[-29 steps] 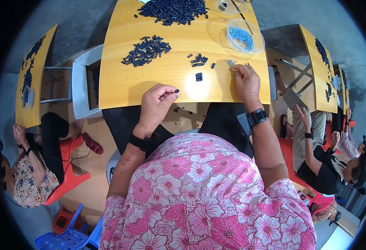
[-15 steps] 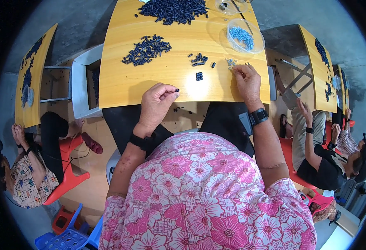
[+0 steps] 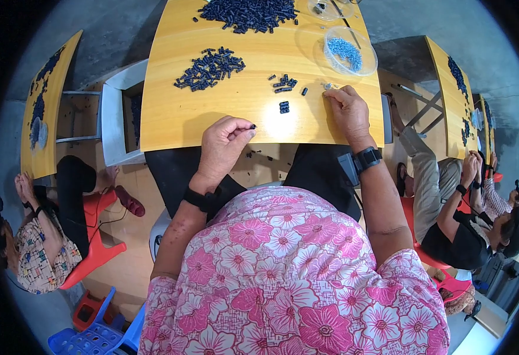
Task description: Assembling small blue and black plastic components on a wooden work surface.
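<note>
Between the thumb and forefinger of my left hand [image 3: 224, 145] a small black cylindrical piece [image 3: 252, 126] is pinched, just above the table's near edge. My right hand [image 3: 349, 112] has its fingertips pressed together on the table beside a few small silvery pieces [image 3: 328, 86]; whether anything is in them is hidden. Between the hands stands a tight little stack of black pieces [image 3: 283, 107]. Behind it lie several loose black pieces [image 3: 285, 83] and a single black piece [image 3: 304, 92] apart from them.
On the yellow table [image 3: 170, 118] sit a mid-size heap of black pieces [image 3: 210, 69] and a large heap [image 3: 247, 13] farther back. A clear bowl [image 3: 373, 64] holds small bluish pieces; another clear container [image 3: 324, 10] stands behind it. People sit at tables on both sides.
My right fingertips have shifted slightly left over the small silvery pieces, covering more of them. My left hand keeps its pinch. At right, a co-worker's hands have come together near their table.
</note>
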`<state>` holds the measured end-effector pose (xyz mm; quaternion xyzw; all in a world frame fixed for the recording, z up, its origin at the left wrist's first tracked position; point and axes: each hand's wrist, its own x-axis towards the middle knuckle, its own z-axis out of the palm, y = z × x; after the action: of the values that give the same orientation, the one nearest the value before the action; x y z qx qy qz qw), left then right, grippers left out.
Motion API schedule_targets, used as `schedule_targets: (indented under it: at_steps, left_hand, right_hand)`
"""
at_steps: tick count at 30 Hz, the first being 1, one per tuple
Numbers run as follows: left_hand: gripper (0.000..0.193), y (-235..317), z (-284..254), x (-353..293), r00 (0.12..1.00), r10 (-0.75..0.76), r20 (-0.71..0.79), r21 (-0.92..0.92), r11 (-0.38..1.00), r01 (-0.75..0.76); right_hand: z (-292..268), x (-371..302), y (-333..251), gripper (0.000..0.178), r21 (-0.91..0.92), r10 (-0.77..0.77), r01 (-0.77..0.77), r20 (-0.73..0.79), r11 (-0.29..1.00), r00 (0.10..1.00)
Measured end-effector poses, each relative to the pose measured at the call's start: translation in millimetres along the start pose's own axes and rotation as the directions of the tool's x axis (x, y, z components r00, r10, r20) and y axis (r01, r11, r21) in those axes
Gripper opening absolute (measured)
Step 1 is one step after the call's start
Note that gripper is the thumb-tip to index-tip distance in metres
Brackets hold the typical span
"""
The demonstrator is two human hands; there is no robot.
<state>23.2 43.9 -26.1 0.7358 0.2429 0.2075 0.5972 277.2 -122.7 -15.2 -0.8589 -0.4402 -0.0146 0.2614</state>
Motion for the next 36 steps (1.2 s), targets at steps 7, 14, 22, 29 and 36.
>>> schedule_targets:
  at_steps: [7, 14, 22, 29, 36]
  left_hand:
    - [0.007, 1.2, -0.9, -1.0, 1.000, 0.004, -0.002, 0.005, 1.000, -0.004]
    - [0.007, 2.1, 0.4, -0.7, 1.000, 0.015, -0.010, 0.004, 1.000, -0.015]
    - [0.007, 3.3, 0.9, -2.3, 1.000, 0.006, -0.009, -0.028, 1.000, -0.006]
    - [0.008, 1.5, 0.9, -2.8, 1.000, -0.007, -0.022, -0.039, 0.999, 0.006]
    - [0.009, 2.2, 1.2, -1.9, 1.000, -0.001, -0.018, -0.009, 1.000, 0.001]
  right_hand:
    - [2.3, -2.3, 0.4, 0.010, -0.006, -0.047, 0.046, -0.021, 0.999, 0.999]
    - [3.7, -5.5, -3.3, 0.009, -0.023, -0.065, 0.064, -0.036, 0.998, 0.997]
    - [12.7, -8.1, -8.8, 0.005, -0.223, -0.053, 0.062, 0.044, 0.973, 0.998]
    - [16.4, -9.3, -12.1, 0.015, -0.196, -0.152, 0.148, -0.008, 0.969, 0.988]
    - [13.2, -14.2, -84.7, 0.020, 0.248, -0.326, 0.296, 0.092, 0.922, 0.941]
